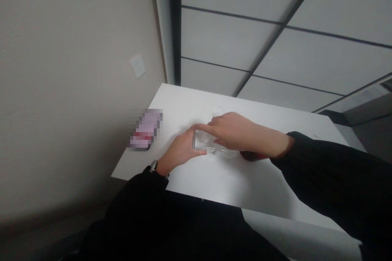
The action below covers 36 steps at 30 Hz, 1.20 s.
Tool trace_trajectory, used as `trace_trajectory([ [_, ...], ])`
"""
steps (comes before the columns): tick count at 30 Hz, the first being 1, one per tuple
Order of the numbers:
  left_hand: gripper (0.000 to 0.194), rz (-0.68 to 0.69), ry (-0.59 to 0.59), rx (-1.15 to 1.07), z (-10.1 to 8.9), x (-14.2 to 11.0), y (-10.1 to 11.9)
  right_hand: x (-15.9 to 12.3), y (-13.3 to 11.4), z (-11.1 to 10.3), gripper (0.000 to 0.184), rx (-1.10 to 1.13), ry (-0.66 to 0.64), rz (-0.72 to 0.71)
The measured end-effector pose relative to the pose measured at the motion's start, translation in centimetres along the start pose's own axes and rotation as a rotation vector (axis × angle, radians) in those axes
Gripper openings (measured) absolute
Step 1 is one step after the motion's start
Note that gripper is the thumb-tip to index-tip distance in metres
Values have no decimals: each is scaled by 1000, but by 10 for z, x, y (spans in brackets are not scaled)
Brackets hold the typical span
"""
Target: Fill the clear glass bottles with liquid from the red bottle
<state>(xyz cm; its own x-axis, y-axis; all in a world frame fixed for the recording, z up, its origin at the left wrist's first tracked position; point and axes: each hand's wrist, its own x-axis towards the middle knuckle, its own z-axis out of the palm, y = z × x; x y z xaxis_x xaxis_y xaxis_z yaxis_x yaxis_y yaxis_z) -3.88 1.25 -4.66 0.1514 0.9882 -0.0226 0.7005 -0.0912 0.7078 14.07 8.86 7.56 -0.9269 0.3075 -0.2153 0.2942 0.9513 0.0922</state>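
Clear glass tumbler point(203, 142) is lying on its side on the white counter point(220, 183), and I'm holding it between both hands. Past a blurred pink-and-red object point(145, 129), my left hand point(180, 149), wearing a metal wristwatch point(153, 166), is cupping the near end, while my right hand point(235, 134) is curling over the far end, above a dark red object point(252, 155).

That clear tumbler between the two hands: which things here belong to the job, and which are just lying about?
In use: the clear tumbler, lying on its side; the left hand and right hand gripping it.

Lying about: a pixelated pink-and-red object; a faint clear round object; a wall socket.
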Motion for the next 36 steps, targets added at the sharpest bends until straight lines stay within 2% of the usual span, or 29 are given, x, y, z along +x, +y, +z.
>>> trace_trajectory([
  [5, 63, 0, 16, 5, 0, 1, 1, 9, 5, 9, 31, -65, 129, -150],
  [9, 62, -19, 8, 19, -1, 1, 1, 15, 8, 11, 11, -136, 82, -181],
  [14, 60, -16, 4, 33, -3, -1, 1, 22, 9, 16, 31, -166, 43, -194],
  [19, 59, -29, -3, 35, -3, 0, -2, 25, 12, 11, 36, -80, -23, -149],
  [21, 62, -31, -2, 27, -3, 0, -3, 22, 27, 4, 38, 30, -17, -101],
  [24, 62, -27, -10, -4, -4, -2, -4, 11, 69, 3, 37, 252, 80, 58],
  [26, 64, -34, -23, -15, -4, -3, -4, 3, 101, 16, 34, 268, 108, 170],
  [29, 80, -30, -27, -27, 0, -5, -9, -3, 134, 52, 38, 321, -65, 252],
  [33, 114, 138, 17, -81, 2, -5, -14, 5, 139, 90, 56, 451, -40, 237],
  [36, 116, 276, 82, -52, -5, -3, -7, 15, 133, 98, 47, 465, -15, 179],
])
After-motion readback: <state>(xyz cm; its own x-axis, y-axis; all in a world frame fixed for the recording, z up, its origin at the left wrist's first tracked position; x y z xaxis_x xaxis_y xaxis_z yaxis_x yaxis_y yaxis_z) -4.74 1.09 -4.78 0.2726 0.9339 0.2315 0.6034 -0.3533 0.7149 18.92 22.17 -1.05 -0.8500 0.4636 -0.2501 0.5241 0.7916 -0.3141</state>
